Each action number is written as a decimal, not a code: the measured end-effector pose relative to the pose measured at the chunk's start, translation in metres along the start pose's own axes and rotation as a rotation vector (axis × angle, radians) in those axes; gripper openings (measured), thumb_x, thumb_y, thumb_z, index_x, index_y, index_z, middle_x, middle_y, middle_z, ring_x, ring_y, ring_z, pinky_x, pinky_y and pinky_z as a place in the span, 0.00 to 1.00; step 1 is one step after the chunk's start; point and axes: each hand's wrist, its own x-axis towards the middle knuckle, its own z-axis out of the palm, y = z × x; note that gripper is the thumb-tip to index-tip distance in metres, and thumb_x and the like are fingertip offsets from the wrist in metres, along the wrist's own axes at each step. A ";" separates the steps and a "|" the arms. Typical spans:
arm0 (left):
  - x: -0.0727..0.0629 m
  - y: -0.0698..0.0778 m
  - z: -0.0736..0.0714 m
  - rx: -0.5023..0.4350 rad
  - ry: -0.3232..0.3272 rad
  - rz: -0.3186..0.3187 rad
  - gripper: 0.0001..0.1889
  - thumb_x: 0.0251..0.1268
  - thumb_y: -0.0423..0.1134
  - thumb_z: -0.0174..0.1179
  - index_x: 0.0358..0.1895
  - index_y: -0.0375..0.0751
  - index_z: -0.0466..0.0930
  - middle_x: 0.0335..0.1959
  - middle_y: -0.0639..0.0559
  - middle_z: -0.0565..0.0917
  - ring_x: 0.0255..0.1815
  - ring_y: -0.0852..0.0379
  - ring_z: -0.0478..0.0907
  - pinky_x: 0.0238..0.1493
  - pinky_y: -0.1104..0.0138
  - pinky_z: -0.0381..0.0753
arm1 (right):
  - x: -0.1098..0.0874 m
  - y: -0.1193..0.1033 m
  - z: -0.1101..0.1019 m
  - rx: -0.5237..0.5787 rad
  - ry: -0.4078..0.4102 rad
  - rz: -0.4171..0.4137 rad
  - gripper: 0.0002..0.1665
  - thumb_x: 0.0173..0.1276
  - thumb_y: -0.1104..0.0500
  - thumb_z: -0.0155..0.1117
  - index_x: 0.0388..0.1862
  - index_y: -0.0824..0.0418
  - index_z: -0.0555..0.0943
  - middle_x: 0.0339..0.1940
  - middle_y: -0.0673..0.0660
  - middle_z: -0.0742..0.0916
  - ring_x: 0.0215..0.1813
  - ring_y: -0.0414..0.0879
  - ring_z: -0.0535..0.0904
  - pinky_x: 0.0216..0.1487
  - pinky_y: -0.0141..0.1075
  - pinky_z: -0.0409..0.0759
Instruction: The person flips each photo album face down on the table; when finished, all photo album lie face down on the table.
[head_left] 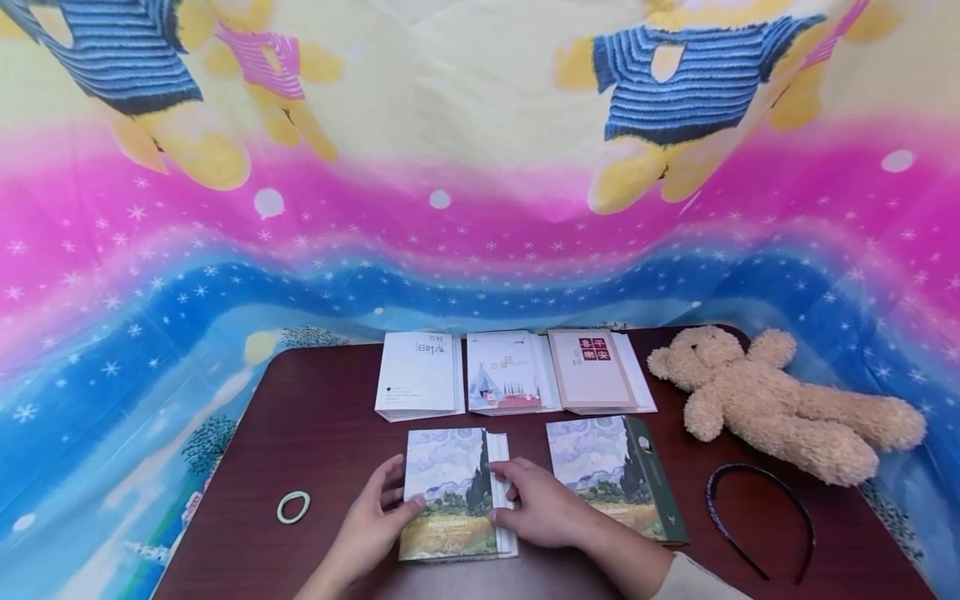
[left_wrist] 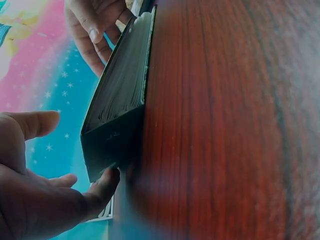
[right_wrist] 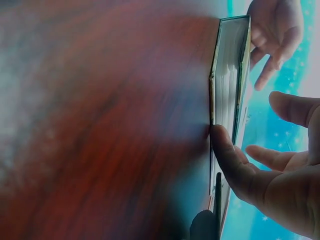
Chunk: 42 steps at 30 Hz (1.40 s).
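A photo album (head_left: 446,492) with a painted landscape cover lies shut at the front middle of the table. My left hand (head_left: 371,517) is at its left side, and in the left wrist view a fingertip touches the dark spine (left_wrist: 112,142), with the thumb raised clear of the cover. On the other side, my right hand (head_left: 546,504) rests its fingertips against the open page edges. The right wrist view shows one finger (right_wrist: 225,142) along those edges and the thumb apart. A second landscape album (head_left: 592,471) with a green strip lies just beyond my right hand.
Three pale albums stand in a row behind: a white one (head_left: 420,375), one with a tent picture (head_left: 504,383) and one with red characters (head_left: 592,379). A teddy bear (head_left: 772,400) and a headband (head_left: 716,508) lie right, a pale green ring (head_left: 281,508) left.
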 end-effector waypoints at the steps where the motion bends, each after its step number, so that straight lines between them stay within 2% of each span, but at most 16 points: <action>1: 0.000 -0.001 0.000 -0.003 -0.009 -0.012 0.41 0.66 0.41 0.72 0.78 0.35 0.62 0.70 0.30 0.72 0.63 0.35 0.77 0.52 0.52 0.85 | 0.000 0.000 0.000 -0.001 -0.002 -0.001 0.40 0.66 0.48 0.73 0.73 0.63 0.74 0.46 0.49 0.80 0.45 0.42 0.77 0.49 0.38 0.77; 5: 0.001 -0.003 -0.001 -0.007 -0.037 -0.037 0.42 0.67 0.42 0.71 0.79 0.35 0.59 0.68 0.28 0.74 0.63 0.34 0.77 0.52 0.49 0.84 | 0.002 -0.001 0.001 -0.009 -0.004 -0.012 0.40 0.66 0.49 0.73 0.72 0.64 0.74 0.46 0.49 0.80 0.45 0.44 0.78 0.49 0.38 0.77; 12: 0.001 -0.001 0.001 -0.017 -0.051 -0.038 0.42 0.68 0.42 0.71 0.79 0.35 0.58 0.66 0.28 0.75 0.63 0.34 0.77 0.54 0.48 0.83 | 0.002 -0.003 -0.001 -0.017 -0.016 -0.010 0.40 0.67 0.48 0.73 0.72 0.65 0.74 0.44 0.49 0.80 0.45 0.44 0.77 0.48 0.38 0.76; 21: 0.004 0.000 0.003 -0.018 -0.040 -0.053 0.42 0.67 0.42 0.71 0.79 0.34 0.59 0.65 0.28 0.75 0.64 0.33 0.76 0.52 0.49 0.84 | 0.003 -0.004 -0.002 -0.013 -0.017 -0.003 0.39 0.67 0.49 0.72 0.72 0.66 0.75 0.45 0.51 0.81 0.46 0.44 0.78 0.49 0.38 0.77; 27: 0.003 0.001 0.006 -0.032 -0.024 -0.029 0.41 0.67 0.41 0.71 0.78 0.34 0.60 0.64 0.31 0.76 0.63 0.35 0.77 0.52 0.52 0.84 | 0.003 -0.003 -0.002 0.008 -0.034 0.007 0.39 0.68 0.48 0.72 0.72 0.66 0.75 0.45 0.50 0.81 0.46 0.44 0.78 0.49 0.38 0.77; 36: 0.001 0.009 0.004 -0.037 -0.011 -0.014 0.40 0.67 0.42 0.71 0.77 0.32 0.63 0.66 0.34 0.76 0.64 0.36 0.77 0.56 0.50 0.82 | 0.003 -0.002 -0.002 0.051 -0.036 0.002 0.41 0.67 0.49 0.74 0.73 0.67 0.74 0.42 0.50 0.79 0.44 0.45 0.78 0.49 0.38 0.76; 42: 0.001 0.013 0.003 -0.071 -0.008 -0.019 0.41 0.67 0.41 0.71 0.78 0.32 0.61 0.67 0.34 0.76 0.65 0.37 0.76 0.56 0.51 0.83 | 0.003 -0.003 -0.003 0.073 -0.036 0.010 0.42 0.65 0.49 0.75 0.73 0.67 0.74 0.43 0.50 0.79 0.43 0.45 0.78 0.47 0.36 0.76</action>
